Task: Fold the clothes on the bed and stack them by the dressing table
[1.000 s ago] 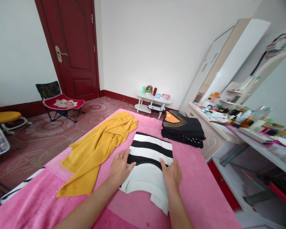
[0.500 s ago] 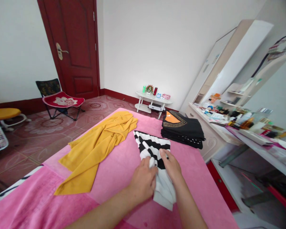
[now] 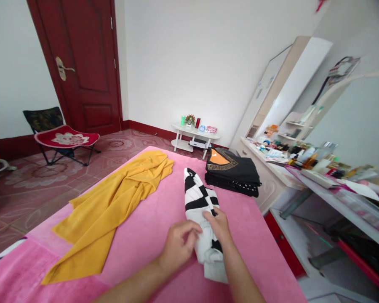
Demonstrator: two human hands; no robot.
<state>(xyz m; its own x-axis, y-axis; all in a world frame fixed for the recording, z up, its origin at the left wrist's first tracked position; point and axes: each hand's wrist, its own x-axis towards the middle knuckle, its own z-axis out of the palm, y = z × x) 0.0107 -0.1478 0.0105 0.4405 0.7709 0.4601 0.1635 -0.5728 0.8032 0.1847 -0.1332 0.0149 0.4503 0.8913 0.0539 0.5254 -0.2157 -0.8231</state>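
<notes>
Rests the right hand (image 3: 219, 226) on a folded black-and-white striped fabric garment (image 3: 196, 194), with the thumb over a white part; cannot tell whether clamped. Holds the left hand (image 3: 180, 242) beside the garment's left edge, curled, with thumb and forefinger slightly apart. Has a rumpled mustard-yellow cloth (image 3: 109, 206) left of the left hand, stacked black clothes (image 3: 244, 171) beyond the right, a pink cloth cover (image 3: 145, 229) beneath both.

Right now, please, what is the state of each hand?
Left hand: fingers partly curled at the striped garment; whether it grips cannot be told.
Right hand: on the garment; grip cannot be told.
</notes>
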